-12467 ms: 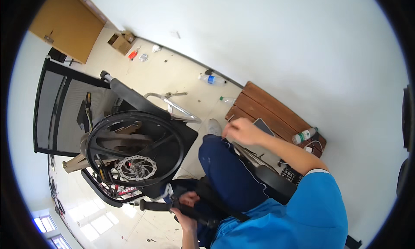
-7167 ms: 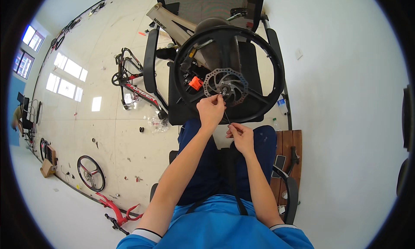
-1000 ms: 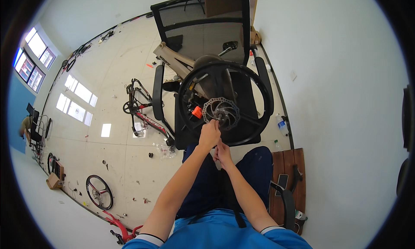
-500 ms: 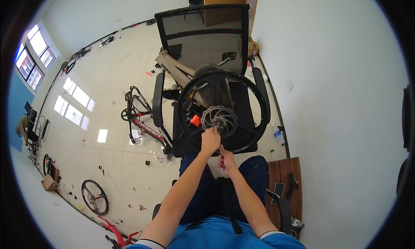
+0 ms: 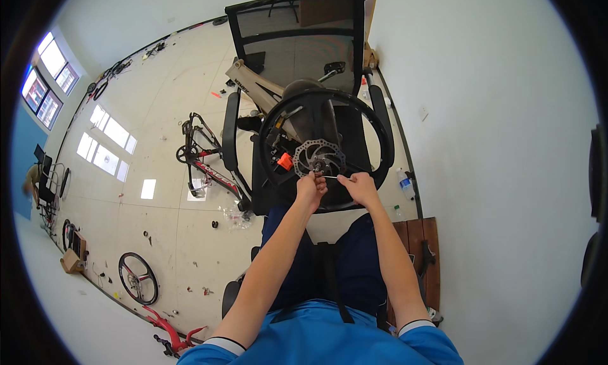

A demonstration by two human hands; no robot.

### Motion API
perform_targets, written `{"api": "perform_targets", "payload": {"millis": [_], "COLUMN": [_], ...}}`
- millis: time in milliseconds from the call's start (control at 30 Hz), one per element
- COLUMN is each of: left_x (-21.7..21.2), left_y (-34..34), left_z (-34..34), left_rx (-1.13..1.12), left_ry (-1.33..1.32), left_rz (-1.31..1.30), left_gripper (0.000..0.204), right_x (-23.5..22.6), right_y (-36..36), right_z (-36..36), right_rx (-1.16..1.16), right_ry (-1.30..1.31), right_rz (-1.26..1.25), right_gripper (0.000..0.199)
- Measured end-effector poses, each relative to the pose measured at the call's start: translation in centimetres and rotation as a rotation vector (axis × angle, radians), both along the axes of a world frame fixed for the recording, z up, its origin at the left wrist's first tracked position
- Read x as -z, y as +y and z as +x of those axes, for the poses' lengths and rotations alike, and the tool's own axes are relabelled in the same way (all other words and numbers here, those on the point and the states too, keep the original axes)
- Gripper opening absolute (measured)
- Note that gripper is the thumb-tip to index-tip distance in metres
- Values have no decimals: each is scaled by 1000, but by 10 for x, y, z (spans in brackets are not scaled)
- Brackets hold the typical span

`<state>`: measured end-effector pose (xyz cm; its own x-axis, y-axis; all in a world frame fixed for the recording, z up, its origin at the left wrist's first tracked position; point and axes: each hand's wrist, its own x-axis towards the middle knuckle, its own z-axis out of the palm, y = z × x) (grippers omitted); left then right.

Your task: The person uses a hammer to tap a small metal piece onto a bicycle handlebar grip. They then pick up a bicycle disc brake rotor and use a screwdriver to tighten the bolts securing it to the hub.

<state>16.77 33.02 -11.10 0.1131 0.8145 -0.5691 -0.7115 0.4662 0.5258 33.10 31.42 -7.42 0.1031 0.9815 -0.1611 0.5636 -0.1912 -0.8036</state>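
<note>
A black bicycle wheel [image 5: 329, 105] with a silver brake disc [image 5: 324, 156] rests on the seat of a black mesh office chair [image 5: 297, 36] in front of me. My left hand [image 5: 310, 189] is closed at the wheel's hub, just below the disc. My right hand [image 5: 358, 186] pinches a thin silver rod-like tool [image 5: 334, 177] that points toward the hub and my left hand. An orange part [image 5: 285, 161] sits left of the disc.
A bicycle frame [image 5: 206, 162] lies on the tiled floor to the left. A loose wheel [image 5: 138, 277] and a red frame [image 5: 168, 330] lie lower left. A wooden bench [image 5: 418, 251] stands by the white wall at right, with a water bottle [image 5: 403, 183] nearby.
My view has tilted so the chair and wheel sit higher. My right hand has moved out to the right of my left hand, drawing the thin tool sideways.
</note>
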Motion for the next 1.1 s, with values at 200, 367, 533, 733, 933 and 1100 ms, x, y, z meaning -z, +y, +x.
{"api": "perform_targets", "payload": {"millis": [200, 367, 533, 733, 933, 1100], "left_x": [-7, 5, 2, 7, -5, 3], "left_y": [-8, -17, -14, -12, -18, -17], "left_z": [8, 5, 6, 9, 9, 9], "left_rx": [-45, 123, 165, 123, 131, 49], "left_ry": [32, 446, 1060, 1217, 1238, 1245], "left_rz": [71, 124, 466, 530, 511, 548], "left_gripper": [29, 30, 35, 32, 31, 32], "right_x": [-3, 32, 58, 71, 72, 73], "right_y": [-3, -56, -73, -77, -76, -75], "right_z": [1, -19, -39, -49, -48, -49], "right_rx": [36, 156, 194, 215, 210, 202], "right_ry": [148, 475, 662, 744, 761, 775], "right_rz": [35, -64, -237, -317, -320, -318], "right_gripper": [52, 48, 50, 52, 52, 52]}}
